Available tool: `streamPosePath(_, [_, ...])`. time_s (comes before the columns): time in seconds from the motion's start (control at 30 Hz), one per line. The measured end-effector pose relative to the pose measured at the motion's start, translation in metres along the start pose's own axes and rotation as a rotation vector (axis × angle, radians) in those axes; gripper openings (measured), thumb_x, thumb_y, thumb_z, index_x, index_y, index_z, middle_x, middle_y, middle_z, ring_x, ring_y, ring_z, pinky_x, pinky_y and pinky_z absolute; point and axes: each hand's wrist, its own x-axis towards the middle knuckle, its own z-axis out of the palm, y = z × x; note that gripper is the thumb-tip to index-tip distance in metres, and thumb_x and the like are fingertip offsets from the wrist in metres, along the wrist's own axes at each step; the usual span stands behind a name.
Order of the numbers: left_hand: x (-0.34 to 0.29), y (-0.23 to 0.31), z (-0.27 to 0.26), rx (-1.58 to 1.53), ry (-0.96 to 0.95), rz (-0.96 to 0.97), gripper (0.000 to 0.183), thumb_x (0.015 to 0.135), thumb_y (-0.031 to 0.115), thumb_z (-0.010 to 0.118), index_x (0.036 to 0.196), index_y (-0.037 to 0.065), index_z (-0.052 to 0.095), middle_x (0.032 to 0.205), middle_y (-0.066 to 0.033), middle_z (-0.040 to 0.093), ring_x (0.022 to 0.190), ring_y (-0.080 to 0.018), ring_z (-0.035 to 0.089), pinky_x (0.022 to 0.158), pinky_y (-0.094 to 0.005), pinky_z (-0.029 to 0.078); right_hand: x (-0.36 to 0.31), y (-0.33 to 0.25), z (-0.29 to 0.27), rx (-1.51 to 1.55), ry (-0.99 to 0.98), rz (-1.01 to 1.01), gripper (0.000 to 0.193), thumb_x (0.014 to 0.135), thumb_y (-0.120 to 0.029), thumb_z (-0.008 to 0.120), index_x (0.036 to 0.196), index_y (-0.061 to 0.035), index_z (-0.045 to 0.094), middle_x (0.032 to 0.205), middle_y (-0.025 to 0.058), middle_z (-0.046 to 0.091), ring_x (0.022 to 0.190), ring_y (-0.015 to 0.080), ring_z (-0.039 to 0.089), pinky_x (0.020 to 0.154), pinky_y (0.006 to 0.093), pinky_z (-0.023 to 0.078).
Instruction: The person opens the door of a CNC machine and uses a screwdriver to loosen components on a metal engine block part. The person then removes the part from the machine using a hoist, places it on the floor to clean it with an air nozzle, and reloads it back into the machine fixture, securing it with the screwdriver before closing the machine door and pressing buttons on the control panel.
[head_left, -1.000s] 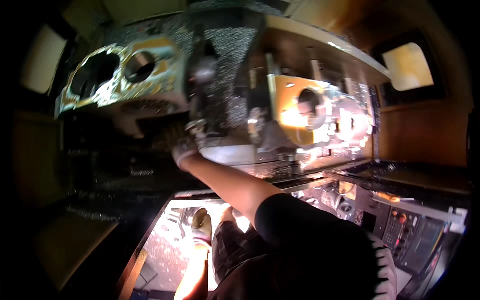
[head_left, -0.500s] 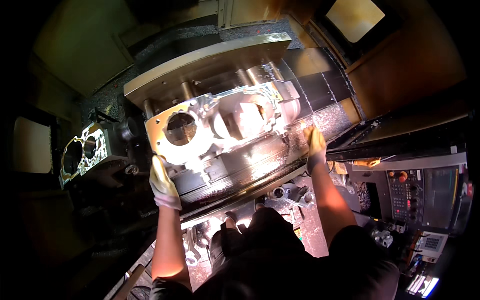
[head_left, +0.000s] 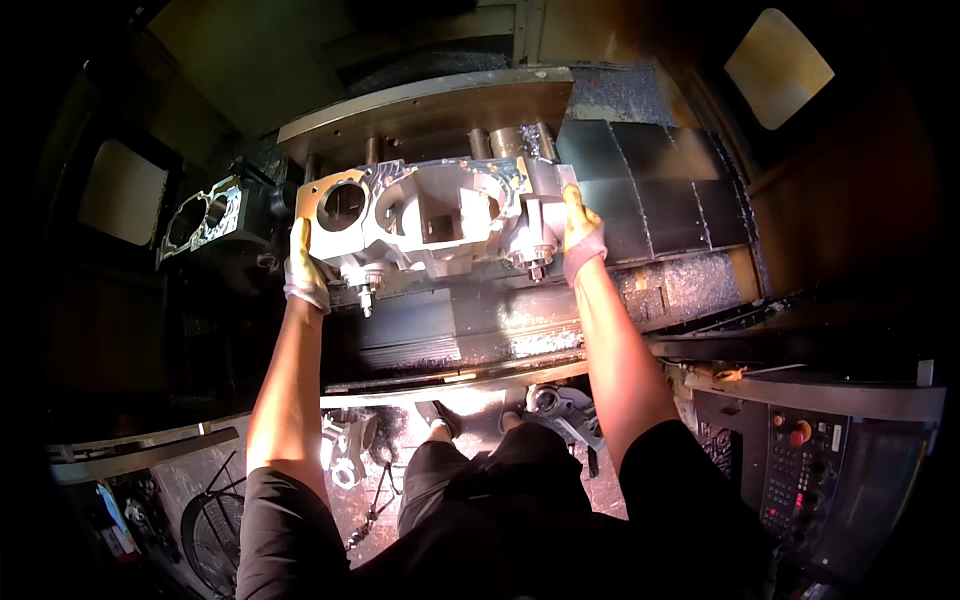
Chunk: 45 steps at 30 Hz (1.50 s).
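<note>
A silvery cast-metal housing [head_left: 450, 255], with a smaller round bore on its left and a wide opening in its middle, stands in front of a thick metal fixture plate [head_left: 425, 108]. My left hand [head_left: 306, 270], in a pale glove, is pressed against the housing's left end, its fingers partly hidden behind it. At the opposite end my gloved right hand [head_left: 582, 232] is closed round the edge. Below the housing, a clamp bolt [head_left: 367, 290] shows on the left and another bolt [head_left: 538, 262] on the right.
A similar machined casting [head_left: 225, 215] stands to the left. Dark slide covers [head_left: 625, 190] and metal chips [head_left: 700, 280] lie to the right. A control panel [head_left: 800, 470] is at lower right. By my feet are metal parts [head_left: 568, 412], and a fan [head_left: 212, 520] stands at lower left.
My right hand, apart from the housing before, has moved up onto its right end. My left hand has slid higher along the left end. The view has shifted and turned.
</note>
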Motion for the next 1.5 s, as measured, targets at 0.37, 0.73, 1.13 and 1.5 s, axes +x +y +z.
streamPosePath(0.37, [0.020,-0.009,-0.002,0.067,0.237,0.130,0.058,0.094,0.051,0.065,0.128,0.004,0.065,0.110,-0.0036,0.072,0.074,-0.0141,0.064,0.057,-0.0276,0.046,0.002,0.013,0.004,0.096,-0.006,-0.173,0.040,0.093,-0.045,0.074,0.078,-0.0100,0.063,0.064,-0.0120,0.039,0.054,0.0026,0.029,0.048,0.0262,0.020])
streamPosePath(0.73, [-0.007,-0.005,0.001,0.028,0.046,0.041,0.059,0.096,0.053,0.061,0.128,0.003,0.064,0.100,-0.0032,0.070,0.072,-0.0186,0.060,0.065,-0.0345,0.051,0.016,0.029,-0.011,-0.039,-0.044,-0.124,0.040,0.096,-0.038,0.071,0.111,-0.0004,0.070,0.098,-0.0004,0.065,0.079,0.0076,0.051,0.069,0.0296,0.044])
streamPosePath(1.13, [-0.175,-0.034,-0.069,0.128,0.095,0.017,0.059,0.104,0.048,0.047,0.124,-0.006,0.061,0.110,-0.0110,0.069,0.094,-0.0180,0.068,0.082,-0.0317,0.056,-0.101,0.043,-0.109,-0.569,0.039,-0.629,0.033,0.104,-0.031,0.055,0.090,-0.0023,0.063,0.076,-0.0032,0.047,0.077,0.0094,0.046,0.071,0.0246,0.041])
streamPosePath(1.5, [-0.186,-0.146,-0.139,-0.026,-0.123,-0.167,0.048,0.109,0.035,0.041,0.140,-0.001,0.046,0.134,-0.0134,0.058,0.124,-0.0212,0.055,0.106,-0.0328,0.045,-0.229,-0.021,-0.114,-0.527,0.079,-0.460,0.047,0.097,-0.041,0.070,0.068,-0.0106,0.048,0.067,-0.0080,0.041,0.064,0.0041,0.032,0.055,0.0239,0.027])
